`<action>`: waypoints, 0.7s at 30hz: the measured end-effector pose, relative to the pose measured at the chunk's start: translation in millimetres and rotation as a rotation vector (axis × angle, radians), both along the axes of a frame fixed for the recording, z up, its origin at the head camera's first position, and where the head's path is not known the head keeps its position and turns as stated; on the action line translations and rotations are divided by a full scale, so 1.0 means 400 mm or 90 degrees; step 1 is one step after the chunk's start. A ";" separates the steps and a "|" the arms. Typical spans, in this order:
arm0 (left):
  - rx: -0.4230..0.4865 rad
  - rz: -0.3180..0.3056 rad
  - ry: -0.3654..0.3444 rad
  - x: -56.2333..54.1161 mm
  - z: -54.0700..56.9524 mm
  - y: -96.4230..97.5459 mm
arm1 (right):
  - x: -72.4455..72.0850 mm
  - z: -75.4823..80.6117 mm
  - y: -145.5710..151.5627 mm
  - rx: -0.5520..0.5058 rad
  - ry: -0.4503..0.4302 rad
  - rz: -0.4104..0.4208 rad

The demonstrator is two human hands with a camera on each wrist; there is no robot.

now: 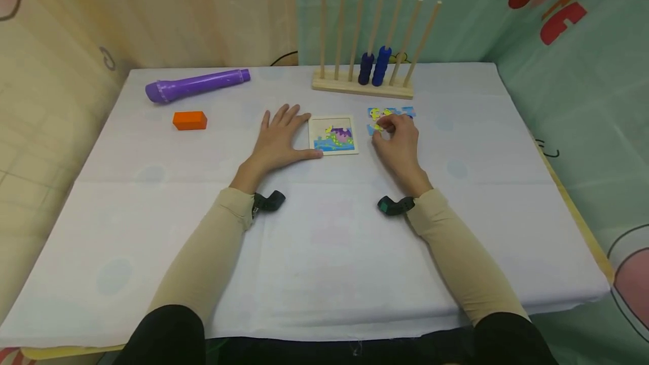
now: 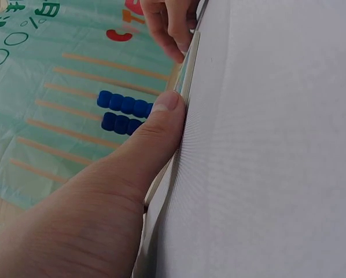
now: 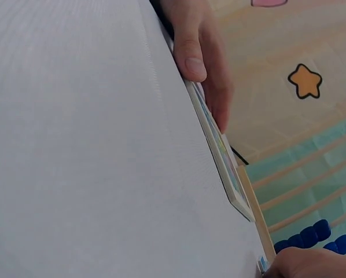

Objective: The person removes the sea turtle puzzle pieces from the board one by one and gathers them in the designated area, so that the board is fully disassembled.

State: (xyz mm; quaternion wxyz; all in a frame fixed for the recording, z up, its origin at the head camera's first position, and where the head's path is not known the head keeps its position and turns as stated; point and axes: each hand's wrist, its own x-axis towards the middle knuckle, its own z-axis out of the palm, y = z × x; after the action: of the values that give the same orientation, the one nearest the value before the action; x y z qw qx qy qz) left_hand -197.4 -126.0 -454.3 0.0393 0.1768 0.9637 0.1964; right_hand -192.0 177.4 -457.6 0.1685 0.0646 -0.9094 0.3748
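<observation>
A square wooden puzzle board (image 1: 333, 151) lies on the table, its lower part filled with blue, purple and yellow pieces. My left hand (image 1: 279, 142) is spread at its left side, thumb on the lower left corner and index fingertip at the upper left. In the right wrist view the left thumb (image 3: 194, 66) rests on the board's edge. To the right of the board, my right hand (image 1: 399, 142) pinches a blue and yellow puzzle piece (image 1: 372, 129) between thumb and index finger. More loose puzzle pieces (image 1: 375, 112) lie just beyond, partly hidden by that hand.
Behind the board stands a wooden peg rack (image 1: 362, 88) with dark blue beads (image 1: 381, 66) on two of its rods. A purple toy microphone (image 1: 198, 85) and an orange block (image 1: 190, 120) lie at the left. A white cloth (image 1: 324, 252) covers the table.
</observation>
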 end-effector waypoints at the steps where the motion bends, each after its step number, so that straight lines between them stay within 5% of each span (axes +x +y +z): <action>1: 0.001 0.000 0.001 0.000 0.001 0.000 | -0.001 0.000 0.000 0.000 0.002 -0.002; 14: -0.002 -0.003 -0.003 0.000 0.011 0.004 | 0.005 0.007 0.000 0.004 0.005 -0.038; 21: -0.001 0.001 -0.007 0.002 0.007 0.002 | 0.004 -0.003 -0.012 -0.018 0.074 -0.008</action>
State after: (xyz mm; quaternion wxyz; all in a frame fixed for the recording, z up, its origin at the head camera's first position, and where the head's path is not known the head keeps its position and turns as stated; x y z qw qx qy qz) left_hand -196.7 -125.4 -451.4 0.0447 0.1747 0.9637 0.1968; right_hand -190.4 172.6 -458.6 0.2241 0.0782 -0.8930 0.3825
